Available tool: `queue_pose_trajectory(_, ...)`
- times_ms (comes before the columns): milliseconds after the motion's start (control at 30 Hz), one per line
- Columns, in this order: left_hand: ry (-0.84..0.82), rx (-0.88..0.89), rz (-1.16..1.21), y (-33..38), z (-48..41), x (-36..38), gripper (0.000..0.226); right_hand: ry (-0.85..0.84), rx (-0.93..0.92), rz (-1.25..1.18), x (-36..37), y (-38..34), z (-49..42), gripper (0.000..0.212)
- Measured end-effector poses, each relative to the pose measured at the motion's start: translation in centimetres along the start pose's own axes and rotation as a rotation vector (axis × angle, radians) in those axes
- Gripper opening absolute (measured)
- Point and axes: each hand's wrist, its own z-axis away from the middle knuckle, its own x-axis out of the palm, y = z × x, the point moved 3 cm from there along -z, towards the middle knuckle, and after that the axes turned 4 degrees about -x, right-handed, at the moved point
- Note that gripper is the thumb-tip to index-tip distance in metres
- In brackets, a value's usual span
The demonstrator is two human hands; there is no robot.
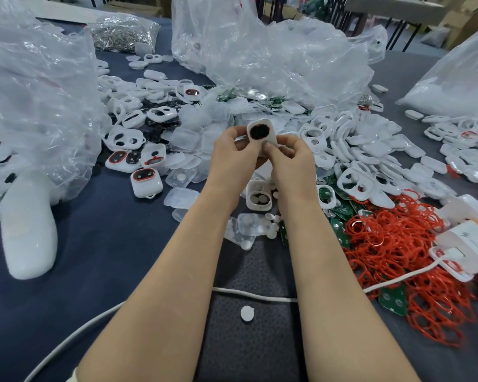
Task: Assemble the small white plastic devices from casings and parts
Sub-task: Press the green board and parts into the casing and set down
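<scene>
your forearms [160,293] meet at the casing [260,135]: left hand [229,154] grips its side, right hand [293,158] its near end, long axis pointing away.

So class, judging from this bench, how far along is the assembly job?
Done: a few assembled units lie left of the arms. In hand: the left hand and right hand hold one white casing with a dark insert. Left: heaps of empty casings, red rings and green boards lie loose.

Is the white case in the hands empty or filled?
Filled. The case, pinched between the left hand and right hand, shows a dark round part inside with red at its rim.
</scene>
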Motion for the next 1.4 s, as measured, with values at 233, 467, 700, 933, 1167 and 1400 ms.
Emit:
queue_pose_trajectory(233, -0.020, 0.026, -0.018, 0.0, 0.1, 0.0, 0.016, -0.002, 0.073, -0.165, 0.0, -0.3, 0.2, 0.018)
queue_pose_trajectory(467, 0.058, -0.036, 0.044, 0.1, -0.7, -1.2, 0.018, -0.166, 0.086, -0.150, -0.5, -1.3, 0.1, 0.005)
queue_pose_trajectory(700, 0.292, 0.050, -0.027, 0.5, -1.0, -2.7, 0.016, -0.050, -0.161, 0.513, -3.8, -2.6, -0.8, 0.015)
queue_pose_trajectory(933, 0.244, 0.023, 0.018, 0.4, -0.7, -2.3, 0.020, -0.258, -0.168, 0.989, -1.6, -1.0, -0.3, 0.031)
queue_pose_trajectory(1167, 0.175, -0.055, 0.008, -0.2, -0.5, -1.6, 0.025, -0.170, -0.181, 1.089, -0.7, -0.1, -0.2, 0.036)
queue_pose_trajectory(1400, 0.156, -0.082, 0.010, -0.2, -0.5, -1.5, 0.027, -0.083, -0.227, 0.629, -1.3, -0.8, 0.0, 0.024)
